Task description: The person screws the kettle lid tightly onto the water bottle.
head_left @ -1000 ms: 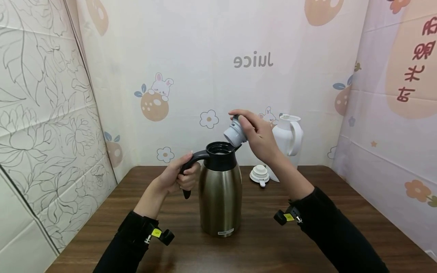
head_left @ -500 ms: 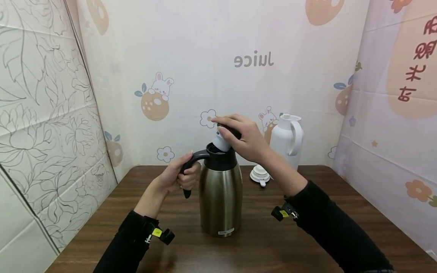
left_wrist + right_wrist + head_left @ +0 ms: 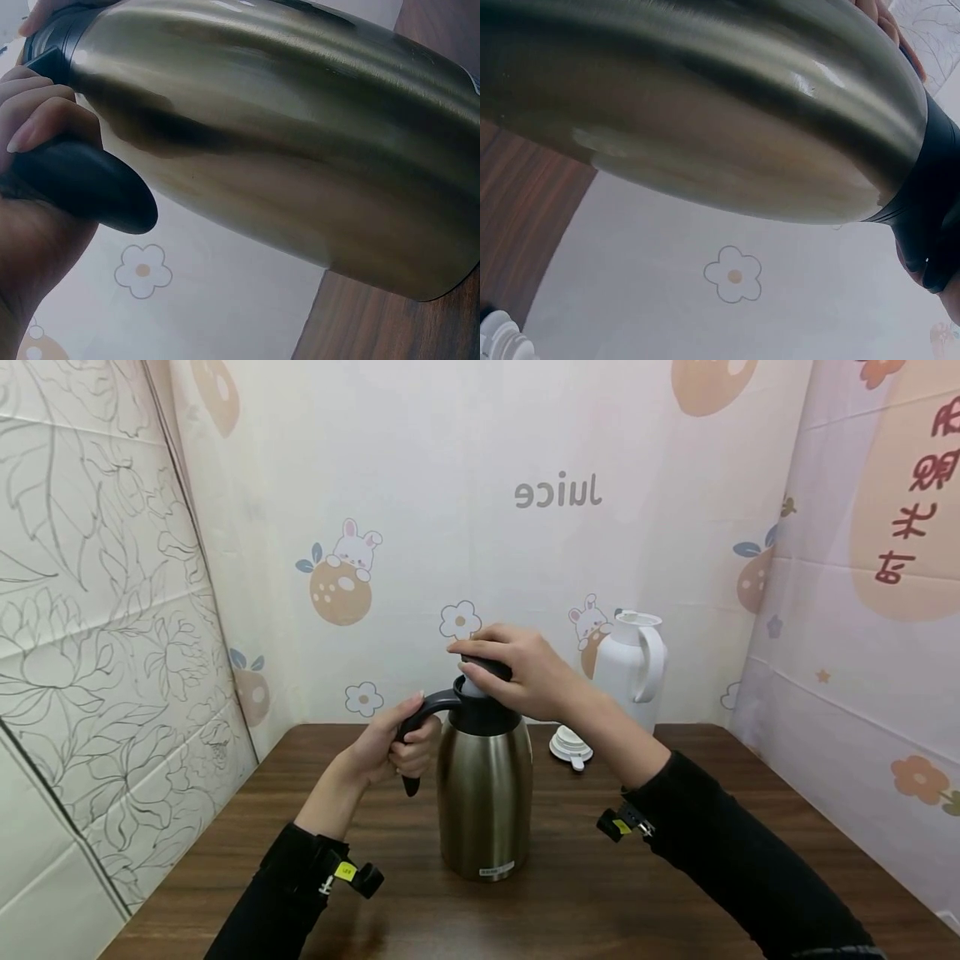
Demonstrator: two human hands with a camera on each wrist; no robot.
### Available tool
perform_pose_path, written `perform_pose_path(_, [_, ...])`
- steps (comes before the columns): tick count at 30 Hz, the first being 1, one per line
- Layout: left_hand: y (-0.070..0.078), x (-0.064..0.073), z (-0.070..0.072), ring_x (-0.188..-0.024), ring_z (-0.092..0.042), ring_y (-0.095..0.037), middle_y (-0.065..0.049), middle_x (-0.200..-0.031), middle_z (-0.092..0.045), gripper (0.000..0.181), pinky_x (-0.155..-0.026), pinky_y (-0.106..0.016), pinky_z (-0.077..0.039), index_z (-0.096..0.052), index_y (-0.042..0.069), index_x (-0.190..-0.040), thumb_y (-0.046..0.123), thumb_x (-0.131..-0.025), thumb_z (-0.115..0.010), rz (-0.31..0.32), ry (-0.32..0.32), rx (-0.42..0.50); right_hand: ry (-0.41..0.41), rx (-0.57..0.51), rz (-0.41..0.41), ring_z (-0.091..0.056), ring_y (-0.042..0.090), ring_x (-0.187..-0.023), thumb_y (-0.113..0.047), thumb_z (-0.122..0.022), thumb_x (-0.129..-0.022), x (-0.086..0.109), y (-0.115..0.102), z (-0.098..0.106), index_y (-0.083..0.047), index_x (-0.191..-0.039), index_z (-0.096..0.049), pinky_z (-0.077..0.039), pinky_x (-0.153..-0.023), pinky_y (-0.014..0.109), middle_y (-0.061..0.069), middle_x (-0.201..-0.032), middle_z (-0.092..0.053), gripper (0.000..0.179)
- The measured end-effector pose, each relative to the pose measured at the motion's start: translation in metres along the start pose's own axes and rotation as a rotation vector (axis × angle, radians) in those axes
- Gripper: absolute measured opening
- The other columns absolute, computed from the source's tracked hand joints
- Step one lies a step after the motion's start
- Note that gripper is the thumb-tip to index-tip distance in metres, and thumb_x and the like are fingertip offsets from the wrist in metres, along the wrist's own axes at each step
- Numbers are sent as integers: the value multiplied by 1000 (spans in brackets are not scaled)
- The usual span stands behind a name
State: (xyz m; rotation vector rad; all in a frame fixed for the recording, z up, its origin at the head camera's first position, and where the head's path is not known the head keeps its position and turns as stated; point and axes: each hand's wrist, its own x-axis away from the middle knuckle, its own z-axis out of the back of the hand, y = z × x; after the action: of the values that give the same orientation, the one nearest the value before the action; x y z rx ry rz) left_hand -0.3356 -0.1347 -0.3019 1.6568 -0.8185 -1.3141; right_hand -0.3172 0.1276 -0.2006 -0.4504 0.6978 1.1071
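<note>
A bronze-coloured steel thermos jug (image 3: 486, 802) with a black collar stands upright on the table. My left hand (image 3: 397, 739) grips its black handle (image 3: 431, 703), fingers wrapped round it, as the left wrist view also shows. Over the jug's mouth, my right hand (image 3: 532, 672) holds a lid (image 3: 487, 666) with a black top and a pale lower part, thumb in front and fingers across the top. That pale part sits partly inside the collar, and the lid looks slightly tilted. In the right wrist view the jug body (image 3: 727, 120) fills most of the frame; the lid is hidden there.
Behind and to the right stands a white jug (image 3: 626, 660), its top uncovered, partly behind my right forearm. A white lid (image 3: 571, 746) lies on the brown wooden table (image 3: 600, 893) near it. Patterned cloth walls (image 3: 450, 460) enclose the table's back and sides.
My right hand has moved left and down, bringing the lid from above the jug's right rim into its mouth. My left hand has stayed on the handle and the jug has not moved.
</note>
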Motion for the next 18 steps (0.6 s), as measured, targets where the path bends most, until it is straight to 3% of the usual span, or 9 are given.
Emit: perform_pose_path(18, [1,0,-2,-43,-21,-11,6,-56,-26,53,-43,-30,-14,-40,16,-81,51,-116,-22,11,22,-7,-81,60,71,-67,17,-104,-26,-67,-104,-2,1,0,-18,-130,-76,-56,-87,38,5,-118,-72,29])
